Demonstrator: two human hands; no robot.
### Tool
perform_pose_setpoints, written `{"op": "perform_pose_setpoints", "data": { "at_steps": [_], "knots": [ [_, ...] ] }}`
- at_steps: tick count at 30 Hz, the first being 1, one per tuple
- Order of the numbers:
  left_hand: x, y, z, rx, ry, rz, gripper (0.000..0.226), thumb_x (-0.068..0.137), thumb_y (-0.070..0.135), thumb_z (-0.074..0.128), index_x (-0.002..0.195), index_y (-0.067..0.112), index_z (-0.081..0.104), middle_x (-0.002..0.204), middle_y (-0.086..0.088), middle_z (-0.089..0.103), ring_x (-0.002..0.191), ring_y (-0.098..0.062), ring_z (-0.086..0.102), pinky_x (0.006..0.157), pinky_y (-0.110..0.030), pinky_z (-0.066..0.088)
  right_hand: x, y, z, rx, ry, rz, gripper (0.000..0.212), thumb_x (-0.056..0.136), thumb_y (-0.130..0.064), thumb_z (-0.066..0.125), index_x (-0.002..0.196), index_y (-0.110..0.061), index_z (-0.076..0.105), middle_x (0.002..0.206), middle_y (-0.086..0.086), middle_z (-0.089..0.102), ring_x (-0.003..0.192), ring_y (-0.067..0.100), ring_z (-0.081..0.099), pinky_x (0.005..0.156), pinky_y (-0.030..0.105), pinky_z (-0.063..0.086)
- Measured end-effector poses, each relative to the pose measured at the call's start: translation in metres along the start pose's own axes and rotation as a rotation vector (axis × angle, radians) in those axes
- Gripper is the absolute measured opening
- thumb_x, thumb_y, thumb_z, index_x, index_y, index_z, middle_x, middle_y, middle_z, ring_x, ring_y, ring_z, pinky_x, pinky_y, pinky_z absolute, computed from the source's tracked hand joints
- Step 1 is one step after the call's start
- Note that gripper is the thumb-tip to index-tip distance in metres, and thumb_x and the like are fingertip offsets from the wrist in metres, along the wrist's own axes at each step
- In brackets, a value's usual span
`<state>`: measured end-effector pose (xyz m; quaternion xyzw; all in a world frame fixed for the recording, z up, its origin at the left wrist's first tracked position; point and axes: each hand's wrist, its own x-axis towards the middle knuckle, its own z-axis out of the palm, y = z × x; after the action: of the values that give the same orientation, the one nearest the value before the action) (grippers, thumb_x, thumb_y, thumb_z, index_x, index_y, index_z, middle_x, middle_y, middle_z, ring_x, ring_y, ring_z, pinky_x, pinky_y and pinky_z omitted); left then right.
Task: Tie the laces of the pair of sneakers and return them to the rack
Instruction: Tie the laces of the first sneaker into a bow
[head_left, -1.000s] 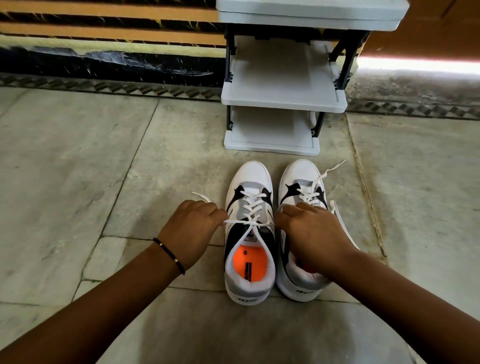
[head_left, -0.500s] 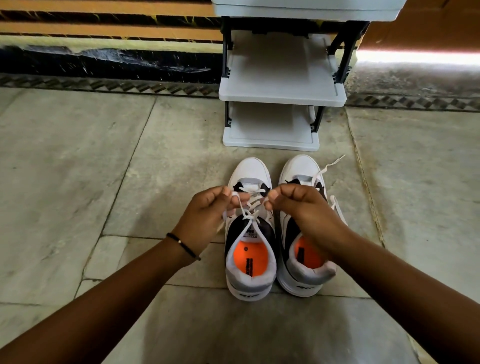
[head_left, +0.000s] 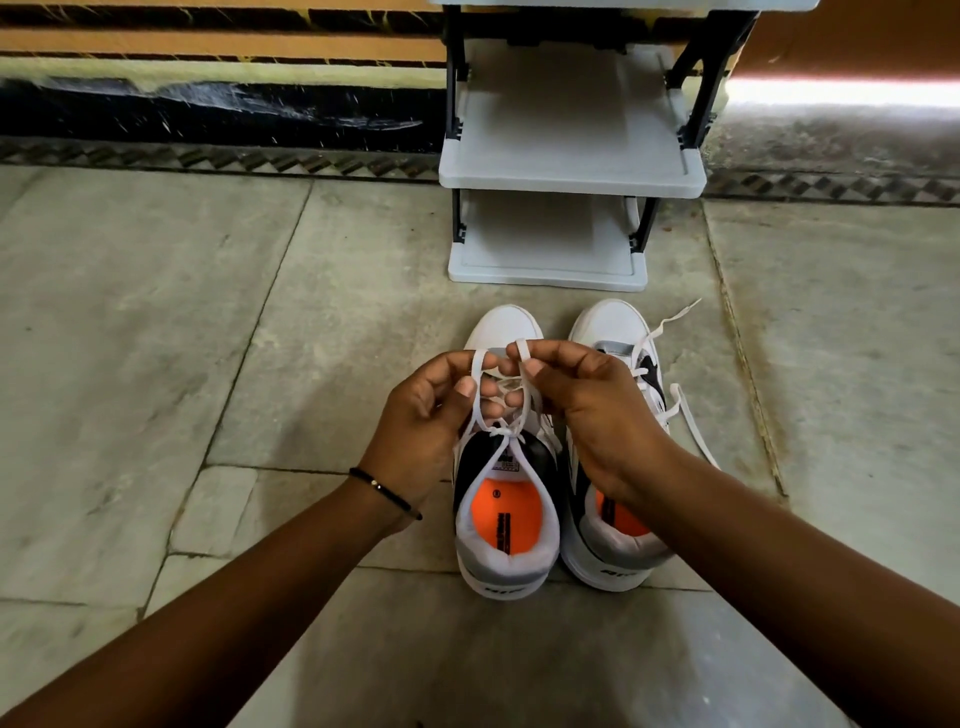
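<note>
At the far left the floor (head_left: 156, 338) is pale stone slabs with dark joints, and a blurred dark band of wall base runs across the upper left of the frame. The left forearm rises from the lower left corner, a thin black bracelet (head_left: 387, 491) at the wrist. The left hand (head_left: 426, 415), just left of centre, is curled with thumb and fingers pinched on a loop of the white lace (head_left: 480, 395); its fingertips are partly hidden behind that loop.

At centre the left sneaker (head_left: 506, 540) stands on the floor, heel toward the camera, orange insole showing. A first knot sits over its tongue, and both hands cover most of its lacing and toe. Beyond it, at top centre, the grey rack (head_left: 571, 176) shows two bare shelves; its top tier is cut off by the upper edge of the frame.

The right hand (head_left: 597, 410), right of centre, is likewise closed, thumb and forefinger nipping a second loop of the same lace close to the left hand's loop. How the two loops cross between the fingers is hard to make out.

The right sneaker (head_left: 618, 551) stands just beside the first, touching it; the right wrist hides most of its opening. Its laces (head_left: 670, 364) trail loose to the right, untied. The right forearm leaves at the lower right corner.
</note>
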<state>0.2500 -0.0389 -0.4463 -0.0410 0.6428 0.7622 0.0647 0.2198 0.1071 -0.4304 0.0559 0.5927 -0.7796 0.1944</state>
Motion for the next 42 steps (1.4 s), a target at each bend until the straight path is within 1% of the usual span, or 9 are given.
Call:
{"op": "perform_pose_setpoints", "data": {
  "at_steps": [5,9,17,21,28,31,35,39,42],
  "knots": [
    [-0.001,0.0,0.0,0.193,0.003,0.112,0.033,0.093,-0.005,0.041,0.105,0.022,0.058,0.091,-0.009,0.066,0.077,-0.011,0.065,0.077,-0.026,0.056,-0.001,0.007,0.002,-0.134,-0.001,0.012,0.026,0.093,0.001,0.045,0.108,-0.006,0.065,0.085,0.015,0.067,0.066,0.015,0.066,0.061,0.021,0.055],
    [-0.001,0.001,0.002,0.263,-0.007,0.157,0.032,0.092,-0.006,0.042,0.096,0.021,0.06,0.073,0.011,0.069,0.069,0.0,0.063,0.068,-0.012,0.051,-0.004,0.01,0.004,-0.205,0.019,0.003,0.032,0.094,0.002,0.039,0.113,-0.008,0.063,0.067,0.006,0.063,0.051,0.002,0.056,0.052,0.012,0.047],
    [-0.002,0.004,-0.003,0.167,-0.08,0.035,0.019,0.088,-0.003,0.051,0.098,0.012,0.049,0.066,0.005,0.075,0.058,-0.008,0.067,0.064,-0.018,0.054,-0.001,0.009,-0.001,-0.182,0.093,0.045,0.02,0.085,0.006,0.052,0.099,-0.007,0.059,0.073,0.014,0.068,0.065,0.027,0.059,0.06,0.031,0.048],
    [0.0,0.003,-0.005,0.161,-0.044,0.028,0.012,0.087,-0.004,0.052,0.096,0.001,0.059,0.065,0.005,0.075,0.056,-0.007,0.066,0.062,-0.017,0.054,-0.001,0.009,-0.002,-0.103,0.067,0.043,0.016,0.082,0.003,0.061,0.092,-0.008,0.066,0.074,0.01,0.073,0.063,0.021,0.066,0.061,0.028,0.055],
    [-0.001,0.005,0.002,0.134,-0.009,-0.026,0.008,0.085,-0.002,0.057,0.083,0.003,0.063,0.059,0.003,0.072,0.054,-0.005,0.064,0.06,-0.015,0.053,-0.002,0.009,-0.001,-0.081,0.047,0.02,0.01,0.079,0.007,0.062,0.083,0.0,0.068,0.069,0.015,0.07,0.058,0.021,0.064,0.059,0.028,0.056],
    [0.001,0.007,0.003,0.128,-0.015,-0.092,0.004,0.085,0.001,0.058,0.084,0.005,0.058,0.057,0.003,0.072,0.051,-0.004,0.064,0.057,-0.014,0.053,-0.003,0.01,-0.003,-0.212,0.029,-0.083,0.013,0.077,0.009,0.062,0.084,0.0,0.069,0.066,0.012,0.071,0.056,0.017,0.066,0.056,0.025,0.055],
    [0.004,0.006,0.002,0.161,0.0,-0.129,0.005,0.085,0.004,0.059,0.09,0.006,0.06,0.056,0.004,0.072,0.051,-0.005,0.064,0.057,-0.015,0.053,-0.001,0.002,-0.007,-0.596,-0.09,-0.254,0.023,0.077,0.008,0.06,0.084,-0.01,0.071,0.067,0.01,0.072,0.059,0.025,0.068,0.062,0.038,0.057],
    [0.003,0.005,0.002,0.173,0.07,-0.093,0.006,0.084,0.003,0.06,0.085,0.009,0.059,0.055,0.005,0.071,0.051,-0.006,0.066,0.058,-0.016,0.054,0.003,-0.017,-0.011,-0.871,-0.262,-0.309,0.02,0.076,0.001,0.067,0.089,-0.014,0.071,0.064,-0.004,0.071,0.058,0.002,0.064,0.061,0.022,0.052],
    [0.0,0.007,0.007,0.139,0.075,-0.089,0.005,0.086,0.003,0.058,0.087,0.007,0.056,0.054,0.006,0.071,0.05,-0.004,0.065,0.055,-0.015,0.053,0.003,-0.02,-0.011,-0.928,-0.222,-0.366,0.009,0.075,-0.01,0.074,0.083,-0.015,0.073,0.042,-0.016,0.053,0.042,-0.001,0.05,0.049,0.008,0.036]
  ]
}}
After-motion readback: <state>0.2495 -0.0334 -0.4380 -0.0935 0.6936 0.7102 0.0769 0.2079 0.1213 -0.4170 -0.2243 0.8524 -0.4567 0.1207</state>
